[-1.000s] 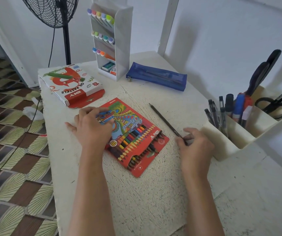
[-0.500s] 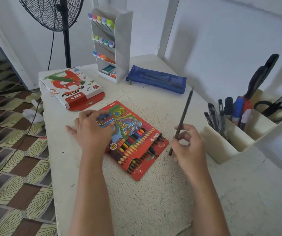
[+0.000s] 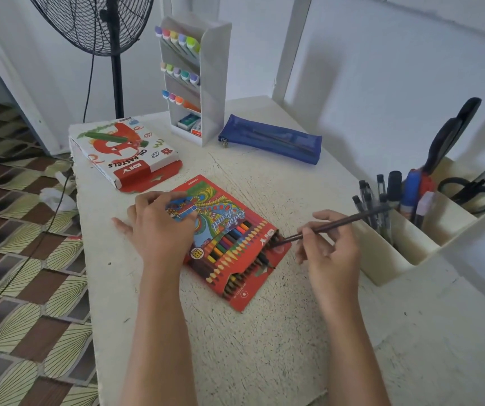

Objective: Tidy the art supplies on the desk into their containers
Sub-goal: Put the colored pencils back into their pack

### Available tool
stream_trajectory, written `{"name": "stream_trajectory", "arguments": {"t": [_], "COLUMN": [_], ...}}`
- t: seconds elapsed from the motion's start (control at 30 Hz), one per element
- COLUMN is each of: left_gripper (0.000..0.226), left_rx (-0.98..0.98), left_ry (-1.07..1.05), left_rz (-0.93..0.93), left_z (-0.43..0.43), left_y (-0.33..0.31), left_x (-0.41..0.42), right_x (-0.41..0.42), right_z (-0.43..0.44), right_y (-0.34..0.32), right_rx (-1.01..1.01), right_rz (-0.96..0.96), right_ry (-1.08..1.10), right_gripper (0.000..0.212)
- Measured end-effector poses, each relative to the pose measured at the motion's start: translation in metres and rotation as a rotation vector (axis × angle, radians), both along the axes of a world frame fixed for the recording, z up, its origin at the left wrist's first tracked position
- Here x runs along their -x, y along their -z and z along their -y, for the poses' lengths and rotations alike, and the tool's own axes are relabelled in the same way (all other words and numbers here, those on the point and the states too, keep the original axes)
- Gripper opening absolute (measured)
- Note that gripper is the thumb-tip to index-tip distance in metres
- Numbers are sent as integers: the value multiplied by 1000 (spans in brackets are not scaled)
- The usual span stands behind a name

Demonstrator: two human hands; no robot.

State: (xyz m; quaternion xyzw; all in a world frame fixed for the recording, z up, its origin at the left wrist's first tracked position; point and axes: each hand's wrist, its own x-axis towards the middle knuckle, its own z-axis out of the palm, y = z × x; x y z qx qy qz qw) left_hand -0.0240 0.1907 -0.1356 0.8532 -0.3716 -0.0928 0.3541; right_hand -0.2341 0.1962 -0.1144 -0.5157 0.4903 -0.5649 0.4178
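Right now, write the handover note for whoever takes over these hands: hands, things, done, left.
Left hand presses the colour pencil box flat on the desk.
Right hand pinches the brown pencil, tip at the box's open end.
Done: pencil is off the desk.
Left: slide it in among the others, probably close the box.
Oil pastels box lies far left, flap sticking out; blue pencil case behind.
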Motion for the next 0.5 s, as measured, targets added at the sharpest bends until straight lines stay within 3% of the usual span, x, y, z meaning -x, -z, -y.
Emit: {"name": "stream_trajectory", "arguments": {"t": [0.13,0.27,0.5], "left_gripper": [36,34,34], "left_rx": [-8,-8,-11], "left_ry": [-22,-31,-42], "left_rz": [1,-4,-8], "left_z": [-1,-1,-1], "left_y": [-1,0,0], "left_x": [1,1,1], "right_x": [-5,-10,-16], "right_z": [0,-1,5], "right_y": [-2,-4,11], "right_rx": [24,-49,-165], "right_rz": [135,334,413], "right_ry": [31,139,335], "right_gripper": [7,19,8]}}
